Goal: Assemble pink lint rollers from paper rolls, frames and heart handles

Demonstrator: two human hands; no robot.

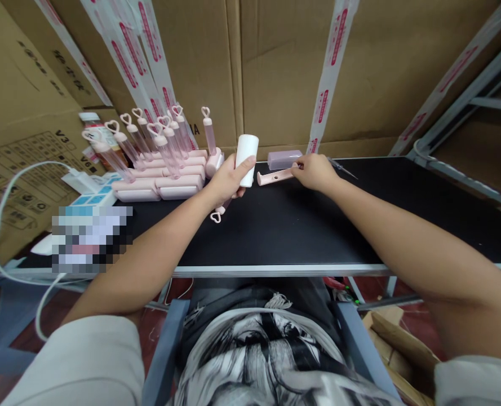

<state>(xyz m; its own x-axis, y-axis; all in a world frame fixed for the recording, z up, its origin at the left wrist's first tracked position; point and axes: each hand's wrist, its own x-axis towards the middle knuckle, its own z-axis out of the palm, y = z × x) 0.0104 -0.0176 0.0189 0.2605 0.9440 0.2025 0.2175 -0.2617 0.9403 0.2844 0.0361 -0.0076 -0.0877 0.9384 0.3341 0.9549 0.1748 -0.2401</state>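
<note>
My left hand (229, 179) is closed around a white cylinder (247, 159), held tilted above the black table. A pink piece with a heart-shaped loop (216, 216) sticks out below the same hand. The fingers of my right hand (311, 172) pinch the right end of a long pink part (275, 176) that has a small hole near its middle. Just behind that part lies a translucent purple-pink case (284, 159). A single pink piece with a clear tube and heart loop (209, 132) stands left of the cylinder.
Several pink assemblies with heart loops (179, 186) stand in rows at the left. Behind them is a bottle (90, 121); nearer are a power strip (90, 194) with a white cable and a pixelated item. Tweezers (343, 168) lie beyond my right wrist. Cardboard (275, 73) walls the back.
</note>
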